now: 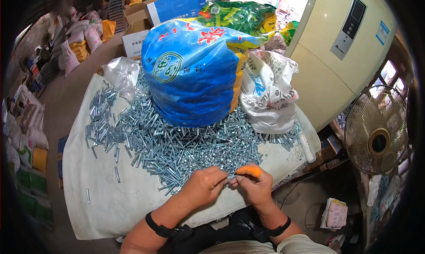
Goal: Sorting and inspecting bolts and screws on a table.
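Two hands, one small metal piece (232,177) pinched between them.
My left hand (204,183) and right hand (254,185), the latter with an orange finger cover (250,170), both grip it over the pile's near edge; I judge I'm fitting or turning it, though my fingers hide the detail. The next move seems to call for a steady left pinch and fine right fingerwork. The fastener pile (155,141) spreads from 12 to 10 o'clock; the blue sack (190,90) at 11 and white bag (270,94) at 1 block its far side.
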Action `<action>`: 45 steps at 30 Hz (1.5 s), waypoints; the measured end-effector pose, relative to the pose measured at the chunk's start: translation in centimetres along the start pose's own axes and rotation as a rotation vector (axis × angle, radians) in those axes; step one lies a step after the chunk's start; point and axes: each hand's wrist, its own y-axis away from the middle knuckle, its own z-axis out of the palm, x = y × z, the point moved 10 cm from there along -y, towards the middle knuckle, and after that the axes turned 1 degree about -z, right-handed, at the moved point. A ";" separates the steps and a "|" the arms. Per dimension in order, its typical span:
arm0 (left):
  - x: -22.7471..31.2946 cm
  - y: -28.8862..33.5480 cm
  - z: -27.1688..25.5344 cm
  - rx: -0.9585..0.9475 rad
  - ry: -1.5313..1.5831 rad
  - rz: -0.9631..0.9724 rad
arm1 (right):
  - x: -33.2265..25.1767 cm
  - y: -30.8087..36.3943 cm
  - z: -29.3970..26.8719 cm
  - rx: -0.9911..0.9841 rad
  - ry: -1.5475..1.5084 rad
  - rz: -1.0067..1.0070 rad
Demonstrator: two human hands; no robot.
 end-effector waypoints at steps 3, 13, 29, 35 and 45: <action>0.0 -0.1 0.2 0.001 -0.003 0.005 | -1.0 0.0 0.1 0.009 0.072 -0.074; 0.0 0.0 -0.1 0.009 0.026 -0.006 | -0.1 0.3 0.1 0.023 -0.016 -0.036; 2.3 0.1 0.7 -0.007 0.047 0.086 | 1.0 -0.9 -0.7 0.171 0.038 -0.072; 1.1 0.1 -0.6 0.092 0.026 0.008 | 0.9 -0.7 -0.1 0.000 0.187 -0.009; 0.6 0.0 -1.2 0.135 -0.036 -0.021 | -1.3 -0.7 1.7 -0.284 0.480 -0.213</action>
